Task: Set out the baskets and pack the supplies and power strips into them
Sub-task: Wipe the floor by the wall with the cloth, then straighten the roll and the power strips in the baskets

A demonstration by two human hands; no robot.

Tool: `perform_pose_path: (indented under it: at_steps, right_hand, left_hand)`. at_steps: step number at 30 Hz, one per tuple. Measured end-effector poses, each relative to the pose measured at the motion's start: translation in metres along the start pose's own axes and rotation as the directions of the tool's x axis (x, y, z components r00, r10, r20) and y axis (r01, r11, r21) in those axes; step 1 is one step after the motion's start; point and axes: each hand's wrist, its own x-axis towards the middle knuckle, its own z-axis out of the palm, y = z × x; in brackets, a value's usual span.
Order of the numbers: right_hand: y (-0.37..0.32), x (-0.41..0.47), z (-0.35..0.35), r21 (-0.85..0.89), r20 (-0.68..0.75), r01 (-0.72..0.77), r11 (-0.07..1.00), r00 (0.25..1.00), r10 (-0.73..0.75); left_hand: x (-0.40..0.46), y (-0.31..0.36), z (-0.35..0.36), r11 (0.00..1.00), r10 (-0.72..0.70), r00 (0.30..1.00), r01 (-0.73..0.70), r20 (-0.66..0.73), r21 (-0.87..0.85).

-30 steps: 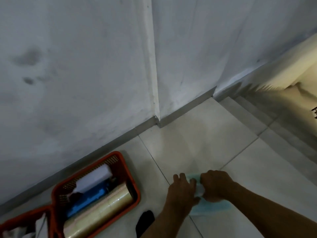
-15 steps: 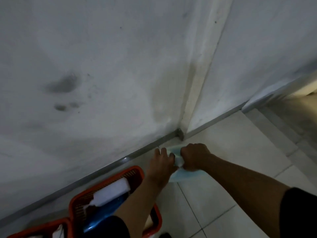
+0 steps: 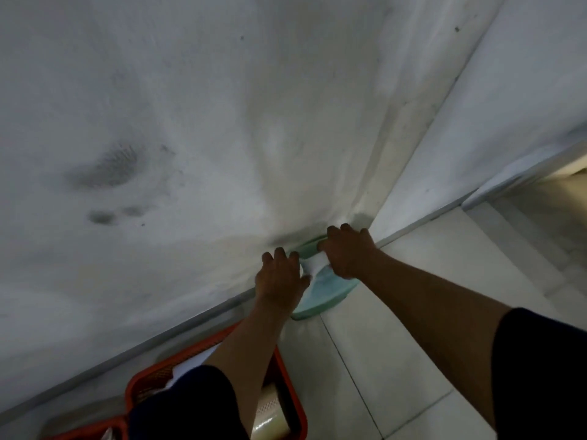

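Observation:
A pale green basket (image 3: 320,298) sits on the floor tiles against the wall's base, near the corner. My left hand (image 3: 279,276) grips its near-left side and my right hand (image 3: 347,254) grips its far-right rim. Something white (image 3: 313,265) shows between the two hands, inside the basket. An orange basket (image 3: 293,404) stands at the bottom left, partly hidden by my left arm; it holds a clear tape roll (image 3: 270,417) and white items. A second orange basket (image 3: 92,431) peeks in at the bottom edge.
A stained white wall (image 3: 190,154) fills most of the view, with a grey skirting strip (image 3: 127,354) along its foot. A wall corner (image 3: 381,192) stands just behind the green basket. Steps (image 3: 540,223) descend at the right. Pale floor tiles (image 3: 413,344) lie to the right.
Both hands have carried the green basket away from me across the floor and up to the wall near the corner. The view has tilted upward toward the wall.

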Motion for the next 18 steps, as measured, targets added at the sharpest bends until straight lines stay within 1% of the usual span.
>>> perform_pose_path:
  at_steps: [2, 4, 7, 8, 12, 15, 18]
  right_hand:
    - [-0.006, -0.009, 0.0, 0.074, 0.001, -0.025, 0.997, 1.0, 0.025]
    - [-0.013, -0.023, 0.001, 0.118, -0.017, -0.007, 0.993, 1.0, 0.009]
    - [-0.027, -0.055, 0.004, 0.127, -0.097, 0.035, 0.991, 0.995, -0.022]
    - [-0.034, -0.068, 0.007, 0.12, -0.104, 0.046, 0.992, 0.994, -0.033]
    - [-0.073, -0.121, 0.03, 0.125, -0.093, 0.081, 0.989, 0.993, -0.069]
    - [-0.114, -0.151, 0.066, 0.15, -0.096, 0.146, 0.978, 0.986, -0.133]
    - [-0.158, -0.166, 0.123, 0.17, -0.037, 0.177, 0.969, 0.984, -0.174]
  left_hand:
    - [-0.012, 0.001, 0.001, 0.999, -0.019, 1.0, 0.018, -0.007, -0.037]
    - [-0.03, 0.0, 0.004, 0.997, -0.039, 0.997, 0.035, -0.064, -0.065]
    - [-0.073, -0.005, 0.007, 0.998, -0.045, 0.987, 0.037, -0.154, -0.058]
    - [-0.091, -0.009, 0.009, 0.996, -0.05, 0.986, 0.039, -0.159, -0.074]
    - [-0.162, -0.034, 0.024, 0.994, -0.082, 0.986, 0.071, -0.143, -0.079]
    - [-0.21, -0.065, 0.056, 0.989, -0.089, 0.993, 0.077, -0.084, -0.129]
    - [-0.252, -0.098, 0.101, 0.99, -0.131, 0.991, 0.128, -0.04, -0.062]
